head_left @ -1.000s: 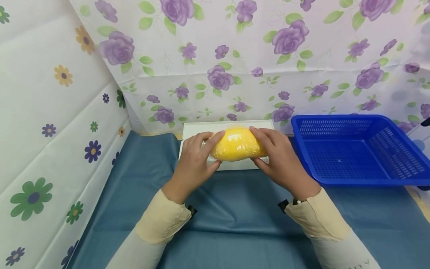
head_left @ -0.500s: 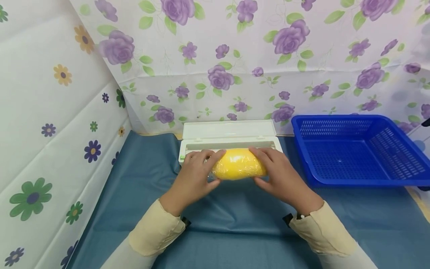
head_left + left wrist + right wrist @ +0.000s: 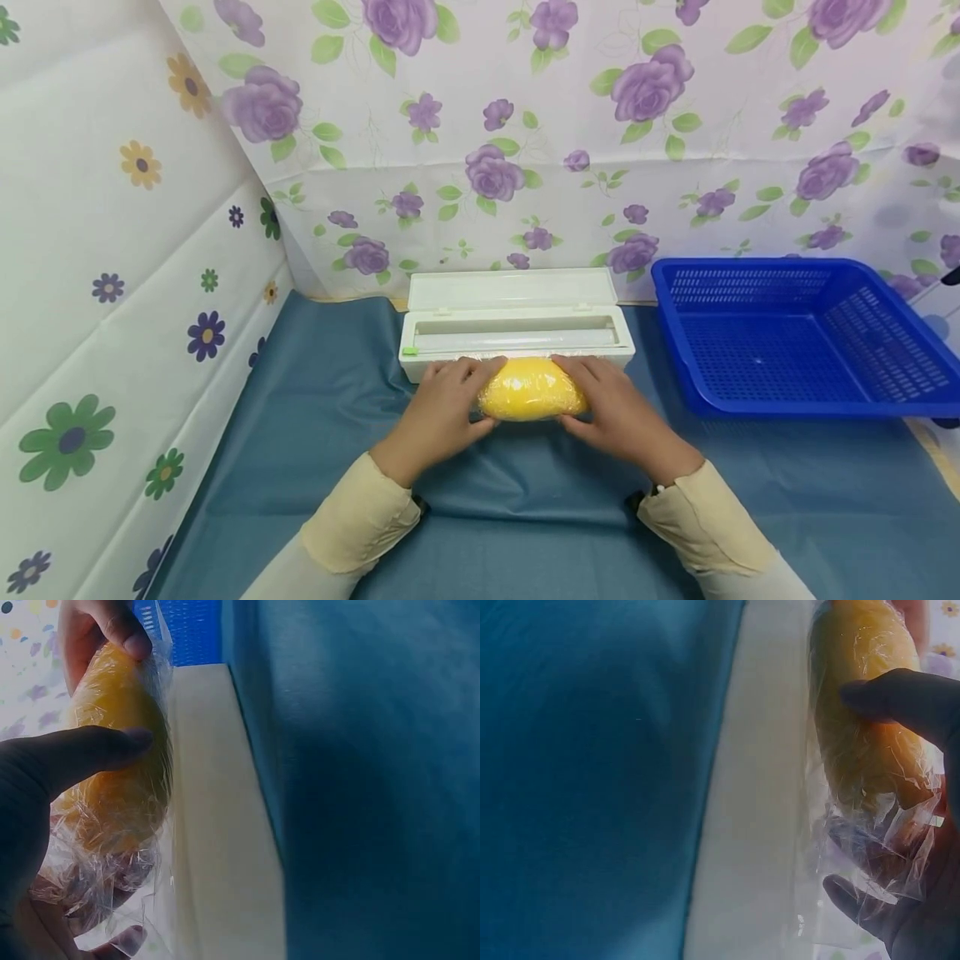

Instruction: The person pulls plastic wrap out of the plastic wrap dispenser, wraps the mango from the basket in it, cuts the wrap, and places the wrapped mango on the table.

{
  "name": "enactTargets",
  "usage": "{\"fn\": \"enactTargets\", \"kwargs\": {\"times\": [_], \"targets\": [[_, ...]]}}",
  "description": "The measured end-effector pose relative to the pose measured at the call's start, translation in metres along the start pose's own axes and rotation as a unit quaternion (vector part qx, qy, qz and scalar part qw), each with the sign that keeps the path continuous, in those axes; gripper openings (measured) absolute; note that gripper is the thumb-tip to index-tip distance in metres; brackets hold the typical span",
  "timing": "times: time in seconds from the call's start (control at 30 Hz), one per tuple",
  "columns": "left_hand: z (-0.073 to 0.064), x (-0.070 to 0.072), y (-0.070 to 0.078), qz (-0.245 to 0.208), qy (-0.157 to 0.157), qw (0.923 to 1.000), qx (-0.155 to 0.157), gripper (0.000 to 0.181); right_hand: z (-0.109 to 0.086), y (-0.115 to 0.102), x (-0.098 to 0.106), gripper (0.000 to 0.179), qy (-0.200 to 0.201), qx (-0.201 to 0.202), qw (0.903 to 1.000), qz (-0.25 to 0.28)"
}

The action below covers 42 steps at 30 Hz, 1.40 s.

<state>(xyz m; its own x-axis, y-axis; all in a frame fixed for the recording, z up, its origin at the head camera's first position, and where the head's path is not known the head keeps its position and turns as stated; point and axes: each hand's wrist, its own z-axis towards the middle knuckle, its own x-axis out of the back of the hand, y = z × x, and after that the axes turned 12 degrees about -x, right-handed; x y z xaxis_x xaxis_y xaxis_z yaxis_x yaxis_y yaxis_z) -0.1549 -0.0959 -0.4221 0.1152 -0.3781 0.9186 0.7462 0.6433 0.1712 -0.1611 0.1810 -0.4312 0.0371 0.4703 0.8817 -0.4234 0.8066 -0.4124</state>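
Note:
A yellow, oblong, rounded thing [image 3: 532,392] is wrapped in clear cling film; its exact kind cannot be told. My left hand [image 3: 442,410] grips its left end, thumb on the near side and fingers beyond. At the other end my right hand [image 3: 619,412] holds it the same way. Loose crumpled film [image 3: 105,874] bunches around the left fingers, and more film [image 3: 885,832] gathers by the right ones. Just behind the hands stands a white cling film dispenser [image 3: 517,314] with a pale roll [image 3: 517,340] inside. Whether the film still joins the roll is unclear.
The dispenser's lid [image 3: 513,289] is tipped back against the flowered wall covering [image 3: 450,125]. A green tab [image 3: 409,351] sits at its left corner. To the right is a blue perforated basket [image 3: 757,358]. A blue-green cloth [image 3: 525,550] covers the table.
Both hands have moved toward the body and down with the wrapped yellow thing, from over the dispenser to its front edge. The dispenser's inside and roll now show.

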Motion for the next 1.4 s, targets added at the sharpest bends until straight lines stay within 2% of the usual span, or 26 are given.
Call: {"fn": "enactTargets", "kwargs": {"times": [0.4, 0.83, 1.07, 1.23, 1.4], "targets": [[-0.004, -0.015, -0.007, -0.038, 0.001, 0.999, 0.024, 0.078, 0.003, 0.011, -0.021, 0.084, -0.01, -0.012, 0.9997, 0.018], [-0.004, -0.027, -0.014, -0.046, 0.009, 0.9987, 0.02, 0.069, 0.001, 0.013, -0.025, 0.063, -0.004, -0.031, 0.9985, 0.045], [-0.006, -0.028, -0.012, -0.031, 0.0, 0.9988, 0.039, 0.065, 0.0, 0.015, -0.025, 0.056, 0.011, -0.007, 0.9994, 0.032], [-0.006, -0.029, -0.009, -0.024, 0.021, 0.9978, 0.058, 0.053, 0.001, 0.015, -0.025, 0.055, 0.012, -0.007, 0.9996, 0.023], [-0.005, -0.027, -0.008, -0.012, 0.044, 0.997, 0.061, 0.041, 0.002, 0.013, -0.024, 0.054, 0.012, -0.013, 0.9997, 0.019]]}}
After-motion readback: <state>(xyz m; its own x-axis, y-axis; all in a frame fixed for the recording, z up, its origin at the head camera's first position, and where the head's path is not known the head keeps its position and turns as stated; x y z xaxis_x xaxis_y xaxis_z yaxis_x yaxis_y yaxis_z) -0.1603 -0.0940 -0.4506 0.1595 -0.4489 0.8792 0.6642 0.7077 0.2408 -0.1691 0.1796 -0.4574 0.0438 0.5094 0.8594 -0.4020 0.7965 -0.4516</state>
